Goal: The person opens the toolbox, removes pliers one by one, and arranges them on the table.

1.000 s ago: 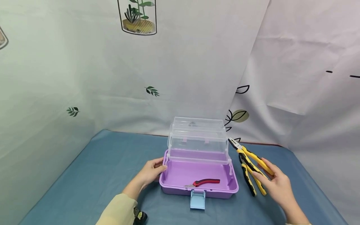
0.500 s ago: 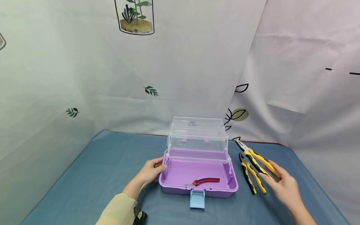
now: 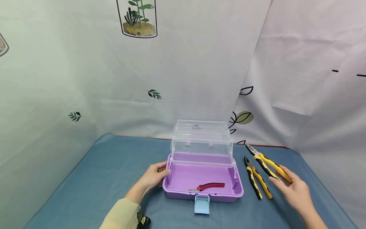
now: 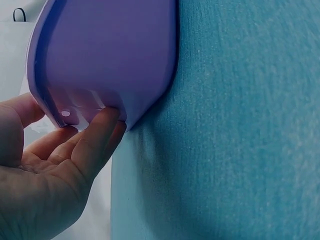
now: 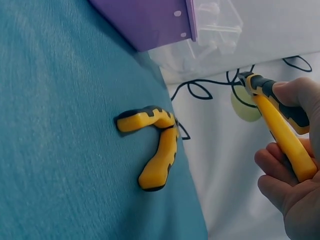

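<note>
A purple box (image 3: 188, 173) sits on the blue table (image 3: 85, 184), just below and right of the middle of the frame. Its clear plastic top (image 3: 201, 133) stands up at the back, and a light blue latch (image 3: 201, 205) hangs at the front. The left hand (image 3: 152, 176) holds the box by its left side, with the thumb at the rim and the other fingers on the outside wall. Inside the box, near the front, lie small pliers (image 3: 212, 184) with a red and black handle. In the lower right, the right hand (image 3: 298, 192) holds the big pointy pliers (image 3: 266, 167) by their yellow and black handles. The handles are spread apart, and the tip points up and left. Another pair, the blunt pliers (image 3: 254, 183), lies on the table between the box and the right hand, touching neither one. A pale sleeve (image 3: 121, 214) shows at the bottom, and a white cloth (image 3: 200, 63) with leaf pictures hangs behind.
</note>
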Available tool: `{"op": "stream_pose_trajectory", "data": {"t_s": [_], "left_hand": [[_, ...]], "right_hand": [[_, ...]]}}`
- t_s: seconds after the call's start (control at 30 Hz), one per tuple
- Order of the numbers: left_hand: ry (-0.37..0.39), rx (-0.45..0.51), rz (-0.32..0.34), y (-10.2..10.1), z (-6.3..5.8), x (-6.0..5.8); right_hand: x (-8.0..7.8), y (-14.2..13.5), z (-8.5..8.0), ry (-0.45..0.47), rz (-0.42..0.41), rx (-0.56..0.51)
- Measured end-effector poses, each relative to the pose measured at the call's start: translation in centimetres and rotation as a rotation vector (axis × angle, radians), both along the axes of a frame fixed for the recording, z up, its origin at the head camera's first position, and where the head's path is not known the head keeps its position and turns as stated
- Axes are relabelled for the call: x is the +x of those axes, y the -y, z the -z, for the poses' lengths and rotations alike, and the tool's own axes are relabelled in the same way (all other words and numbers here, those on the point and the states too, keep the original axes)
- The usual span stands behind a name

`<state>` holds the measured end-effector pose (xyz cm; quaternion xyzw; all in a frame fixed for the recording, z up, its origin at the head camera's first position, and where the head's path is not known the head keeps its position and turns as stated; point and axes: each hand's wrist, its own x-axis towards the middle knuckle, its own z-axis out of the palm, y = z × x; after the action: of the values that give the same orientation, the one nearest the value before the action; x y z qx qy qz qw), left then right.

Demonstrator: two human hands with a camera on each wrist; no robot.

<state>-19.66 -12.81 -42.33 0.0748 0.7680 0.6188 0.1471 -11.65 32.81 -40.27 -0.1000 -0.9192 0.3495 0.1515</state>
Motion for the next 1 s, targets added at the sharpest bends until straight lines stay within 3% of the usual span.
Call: {"op": "stream_pose_trajectory", "data": {"t_s": [0.27,0.57,1.0], "left_hand": [[-0.001,-0.011,-0.010,-0.2,-0.3,-0.2],[0.017,0.001,-0.010,-0.6,0.2,0.2],[0.005,-0.025,-0.021,-0.2,-0.1,-0.1]], "right_hand": [[0.2,-0.9,0.3,0.044,0.029,0.029],[0.5,-1.8,0.7,0.094,0.064,0.062],[-0.1,-2.6,0.4,0.104,0.033,0.084]]}}
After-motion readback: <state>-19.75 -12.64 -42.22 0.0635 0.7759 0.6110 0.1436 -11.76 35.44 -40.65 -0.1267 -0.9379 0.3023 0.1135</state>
